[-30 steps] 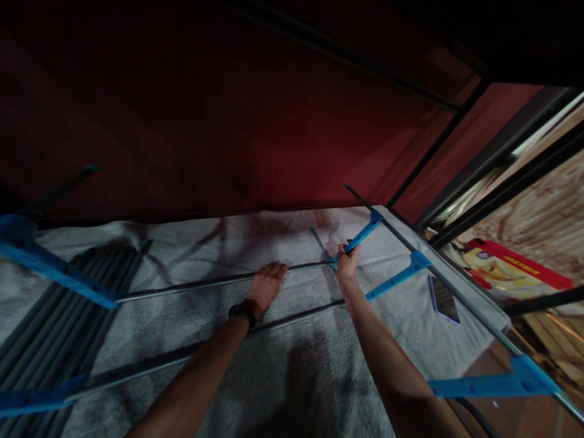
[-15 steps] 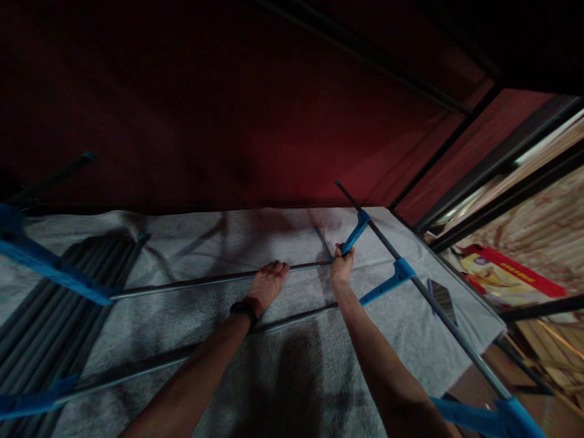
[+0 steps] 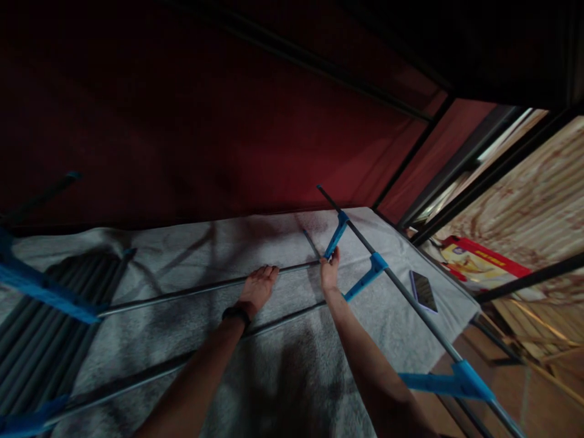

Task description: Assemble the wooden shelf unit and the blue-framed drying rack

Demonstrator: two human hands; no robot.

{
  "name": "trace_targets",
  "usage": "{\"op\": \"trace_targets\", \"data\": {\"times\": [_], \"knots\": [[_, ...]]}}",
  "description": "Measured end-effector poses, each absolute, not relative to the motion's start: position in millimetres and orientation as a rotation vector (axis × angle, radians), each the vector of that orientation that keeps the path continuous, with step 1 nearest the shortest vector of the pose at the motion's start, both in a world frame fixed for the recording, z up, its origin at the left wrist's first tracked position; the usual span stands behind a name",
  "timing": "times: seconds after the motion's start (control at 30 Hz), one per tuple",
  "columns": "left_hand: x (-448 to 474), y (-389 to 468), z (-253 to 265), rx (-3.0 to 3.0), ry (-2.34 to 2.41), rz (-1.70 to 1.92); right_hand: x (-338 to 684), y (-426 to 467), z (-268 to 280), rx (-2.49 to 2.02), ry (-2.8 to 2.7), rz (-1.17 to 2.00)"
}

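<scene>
My left hand, with a dark band on its wrist, is closed over a grey metal tube that runs across the cloth. At that tube's right end, my right hand grips a blue plastic connector where the two meet; its fingers partly hide the joint. The connector branches from a long slanting tube on the right. A second blue connector joins a nearer cross tube, which passes under my forearms. The far tube's left end sits in another blue connector.
Several loose grey tubes lie bundled at the left. A phone rests on the grey cloth at the right. A red wall stands behind. Beyond the dark frame bars is a red and yellow package.
My view has turned slightly right, so the frame and hands appear shifted left. Both hands keep their holds; the right hand's fingers have shifted slightly around the joint.
</scene>
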State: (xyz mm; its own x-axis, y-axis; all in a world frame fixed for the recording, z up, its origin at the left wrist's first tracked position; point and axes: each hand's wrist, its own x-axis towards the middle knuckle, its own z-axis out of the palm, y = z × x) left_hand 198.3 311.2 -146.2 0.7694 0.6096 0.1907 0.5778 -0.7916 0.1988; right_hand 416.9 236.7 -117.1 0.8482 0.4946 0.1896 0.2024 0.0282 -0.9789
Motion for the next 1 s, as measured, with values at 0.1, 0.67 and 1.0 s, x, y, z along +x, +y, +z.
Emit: {"op": "trace_targets", "data": {"times": [0.1,0.67,1.0], "knots": [[198,312,-147,2.845,0.954,0.372,386,191,-123,-1.618,-0.496,0.246],[195,311,-133,2.847,0.869,0.52,425,97,-119,-1.807,-0.576,0.453],[205,197,-124,2.665,0.652,0.271,429,95,-129,-1.75,-0.617,0.413]]}}
